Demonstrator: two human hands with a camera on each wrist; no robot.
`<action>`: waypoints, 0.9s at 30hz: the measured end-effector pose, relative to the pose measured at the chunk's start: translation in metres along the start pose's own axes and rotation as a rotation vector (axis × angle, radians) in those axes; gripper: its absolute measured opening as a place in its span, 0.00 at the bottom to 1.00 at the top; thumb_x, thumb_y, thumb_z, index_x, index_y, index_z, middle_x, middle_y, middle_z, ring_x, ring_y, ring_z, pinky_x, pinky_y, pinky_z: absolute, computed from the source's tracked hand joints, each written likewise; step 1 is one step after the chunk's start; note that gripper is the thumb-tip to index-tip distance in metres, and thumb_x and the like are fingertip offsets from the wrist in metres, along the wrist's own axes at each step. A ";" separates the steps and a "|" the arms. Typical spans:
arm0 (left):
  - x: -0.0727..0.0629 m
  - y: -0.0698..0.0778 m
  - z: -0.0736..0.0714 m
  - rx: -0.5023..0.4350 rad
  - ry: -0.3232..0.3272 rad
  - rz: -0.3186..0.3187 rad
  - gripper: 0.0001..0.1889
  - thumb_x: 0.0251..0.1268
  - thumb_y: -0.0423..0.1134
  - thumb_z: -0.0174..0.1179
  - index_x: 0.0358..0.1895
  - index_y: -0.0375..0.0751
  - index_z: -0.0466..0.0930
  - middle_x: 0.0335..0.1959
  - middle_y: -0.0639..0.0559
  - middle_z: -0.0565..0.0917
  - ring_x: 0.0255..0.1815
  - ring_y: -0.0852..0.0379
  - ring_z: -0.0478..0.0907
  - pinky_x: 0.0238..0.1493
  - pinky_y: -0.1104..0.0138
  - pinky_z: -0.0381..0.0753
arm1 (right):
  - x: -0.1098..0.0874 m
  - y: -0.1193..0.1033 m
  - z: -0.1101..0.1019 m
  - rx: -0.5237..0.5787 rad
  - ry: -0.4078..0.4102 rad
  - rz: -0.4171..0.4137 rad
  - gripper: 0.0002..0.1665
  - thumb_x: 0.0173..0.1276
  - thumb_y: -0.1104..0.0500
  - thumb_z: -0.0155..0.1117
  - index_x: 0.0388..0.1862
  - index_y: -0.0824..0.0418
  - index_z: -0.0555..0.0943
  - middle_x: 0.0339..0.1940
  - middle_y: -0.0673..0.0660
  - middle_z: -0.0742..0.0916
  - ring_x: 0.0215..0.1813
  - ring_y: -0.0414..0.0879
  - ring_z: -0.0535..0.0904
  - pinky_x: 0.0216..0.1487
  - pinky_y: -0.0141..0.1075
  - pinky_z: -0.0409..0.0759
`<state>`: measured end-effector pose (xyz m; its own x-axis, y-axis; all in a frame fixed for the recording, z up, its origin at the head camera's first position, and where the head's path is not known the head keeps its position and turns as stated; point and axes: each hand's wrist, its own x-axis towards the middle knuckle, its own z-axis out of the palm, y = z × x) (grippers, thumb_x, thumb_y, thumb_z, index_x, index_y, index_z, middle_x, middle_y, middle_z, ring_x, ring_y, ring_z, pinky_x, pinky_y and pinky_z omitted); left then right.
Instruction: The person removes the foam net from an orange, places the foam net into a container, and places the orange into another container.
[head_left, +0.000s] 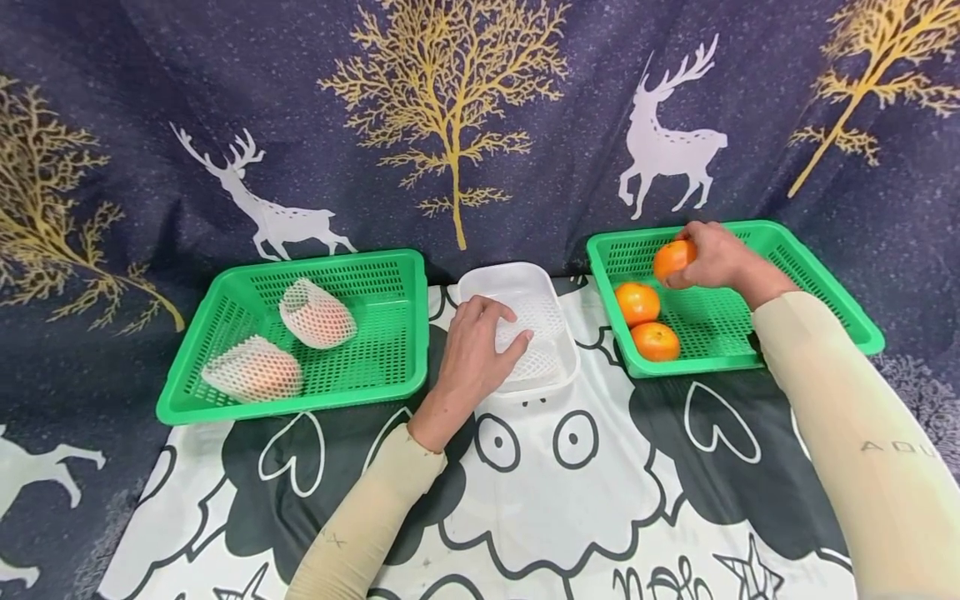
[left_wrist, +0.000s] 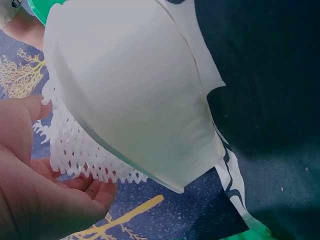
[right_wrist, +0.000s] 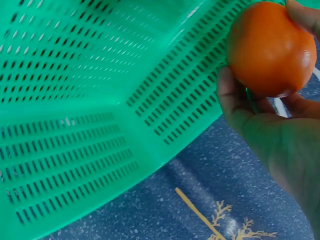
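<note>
My right hand (head_left: 712, 254) grips an orange (head_left: 674, 260) above the right green basket (head_left: 731, 362). In the right wrist view the orange (right_wrist: 272, 50) sits between thumb and fingers, near the perforated basket wall. Two more oranges, one (head_left: 637, 303) behind the other (head_left: 656, 341), lie at the basket's left side. My left hand (head_left: 476, 346) hovers over a white plastic tray (head_left: 567, 367), thumb and fingers apart. White foam net (head_left: 536, 315) lies in the tray. In the left wrist view the fingers are close to the foam net (left_wrist: 82, 150); whether they touch it I cannot tell.
A second green basket (head_left: 378, 342) on the left holds two fruits in foam nets, one (head_left: 317, 315) behind the other (head_left: 258, 372). The table has a black-and-white cartoon cloth (head_left: 540, 508). A dark blue curtain (head_left: 540, 183) with deer and trees hangs behind.
</note>
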<state>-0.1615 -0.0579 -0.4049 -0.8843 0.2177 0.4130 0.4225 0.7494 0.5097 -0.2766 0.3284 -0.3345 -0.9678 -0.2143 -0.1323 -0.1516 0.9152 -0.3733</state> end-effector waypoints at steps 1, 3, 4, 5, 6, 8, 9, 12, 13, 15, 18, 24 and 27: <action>0.000 0.000 0.000 -0.004 0.000 0.000 0.15 0.71 0.50 0.71 0.48 0.43 0.85 0.51 0.46 0.81 0.55 0.46 0.76 0.59 0.53 0.76 | 0.000 0.002 0.000 -0.005 -0.012 0.003 0.47 0.61 0.56 0.79 0.68 0.80 0.66 0.55 0.78 0.75 0.50 0.68 0.75 0.46 0.59 0.79; 0.000 0.000 0.000 -0.008 -0.003 -0.003 0.15 0.72 0.50 0.70 0.48 0.43 0.86 0.51 0.45 0.81 0.55 0.45 0.76 0.59 0.53 0.76 | 0.001 0.004 0.000 -0.030 -0.030 0.000 0.45 0.58 0.58 0.79 0.65 0.80 0.67 0.51 0.77 0.77 0.47 0.66 0.76 0.43 0.55 0.79; 0.001 0.000 0.000 -0.009 -0.003 -0.003 0.14 0.72 0.49 0.70 0.48 0.43 0.86 0.51 0.45 0.81 0.55 0.45 0.76 0.59 0.53 0.77 | 0.001 0.005 0.001 -0.035 -0.042 0.002 0.44 0.57 0.58 0.79 0.63 0.79 0.67 0.50 0.76 0.77 0.45 0.65 0.76 0.41 0.53 0.79; 0.001 0.000 0.001 -0.009 -0.004 -0.004 0.14 0.72 0.49 0.70 0.48 0.42 0.86 0.51 0.45 0.81 0.55 0.45 0.76 0.59 0.53 0.77 | 0.001 0.006 0.001 -0.044 -0.056 0.002 0.42 0.55 0.59 0.79 0.61 0.79 0.68 0.48 0.75 0.77 0.44 0.64 0.76 0.40 0.51 0.78; 0.001 0.000 0.001 -0.009 -0.005 -0.004 0.14 0.72 0.49 0.70 0.48 0.43 0.86 0.51 0.45 0.81 0.56 0.45 0.76 0.59 0.53 0.77 | 0.001 0.007 0.002 -0.049 -0.071 0.002 0.41 0.54 0.59 0.79 0.59 0.79 0.68 0.47 0.74 0.77 0.43 0.63 0.75 0.39 0.50 0.78; 0.000 0.000 0.001 -0.010 -0.009 -0.004 0.14 0.72 0.49 0.70 0.47 0.43 0.86 0.51 0.45 0.81 0.56 0.45 0.76 0.59 0.53 0.77 | 0.002 0.009 0.004 -0.078 -0.103 -0.006 0.41 0.53 0.59 0.79 0.59 0.78 0.69 0.47 0.73 0.77 0.43 0.62 0.75 0.40 0.50 0.78; 0.000 0.000 0.001 -0.010 -0.009 -0.003 0.14 0.73 0.49 0.69 0.47 0.43 0.86 0.51 0.45 0.81 0.55 0.45 0.76 0.59 0.53 0.77 | 0.001 0.009 0.005 -0.091 -0.123 -0.007 0.42 0.54 0.59 0.78 0.61 0.78 0.69 0.49 0.75 0.77 0.44 0.62 0.75 0.42 0.51 0.78; 0.000 0.000 0.001 -0.011 -0.007 -0.001 0.13 0.72 0.49 0.70 0.47 0.42 0.86 0.50 0.45 0.81 0.55 0.45 0.76 0.58 0.53 0.77 | 0.002 0.010 0.007 -0.141 -0.168 -0.020 0.44 0.54 0.59 0.77 0.66 0.77 0.71 0.56 0.78 0.75 0.48 0.65 0.75 0.47 0.56 0.78; 0.000 0.000 0.000 -0.011 -0.006 -0.001 0.13 0.72 0.49 0.70 0.46 0.42 0.86 0.50 0.45 0.81 0.55 0.45 0.76 0.58 0.53 0.77 | 0.002 0.010 0.008 -0.165 -0.176 -0.028 0.44 0.54 0.59 0.77 0.67 0.75 0.72 0.57 0.78 0.75 0.48 0.65 0.75 0.47 0.57 0.78; 0.000 0.000 0.000 -0.010 -0.002 0.000 0.13 0.72 0.49 0.70 0.46 0.42 0.86 0.50 0.45 0.81 0.54 0.45 0.76 0.58 0.53 0.77 | 0.003 0.010 0.010 -0.188 -0.190 -0.039 0.41 0.52 0.59 0.77 0.65 0.72 0.75 0.55 0.76 0.76 0.47 0.64 0.74 0.46 0.56 0.78; 0.000 0.000 0.000 -0.011 0.001 0.001 0.13 0.72 0.48 0.70 0.46 0.42 0.87 0.49 0.46 0.81 0.54 0.45 0.76 0.58 0.53 0.77 | 0.004 0.011 0.012 -0.187 -0.214 -0.048 0.37 0.50 0.60 0.79 0.59 0.71 0.76 0.47 0.70 0.80 0.43 0.61 0.75 0.43 0.53 0.79; 0.001 0.000 0.000 -0.012 0.003 0.001 0.13 0.72 0.48 0.70 0.46 0.42 0.86 0.50 0.46 0.81 0.56 0.45 0.76 0.60 0.53 0.76 | 0.005 0.012 0.018 -0.204 -0.235 -0.021 0.38 0.50 0.56 0.83 0.55 0.70 0.75 0.45 0.67 0.80 0.43 0.60 0.76 0.42 0.52 0.80; 0.001 0.000 0.000 -0.008 0.002 0.002 0.13 0.72 0.48 0.70 0.47 0.42 0.86 0.50 0.46 0.81 0.57 0.45 0.76 0.61 0.53 0.76 | 0.005 0.013 0.021 -0.214 -0.239 0.004 0.38 0.50 0.54 0.84 0.54 0.70 0.75 0.45 0.67 0.79 0.44 0.61 0.76 0.43 0.53 0.80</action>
<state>-0.1621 -0.0577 -0.4045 -0.8828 0.2179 0.4161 0.4262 0.7438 0.5149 -0.2795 0.3319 -0.3589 -0.8976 -0.2620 -0.3545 -0.2116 0.9616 -0.1747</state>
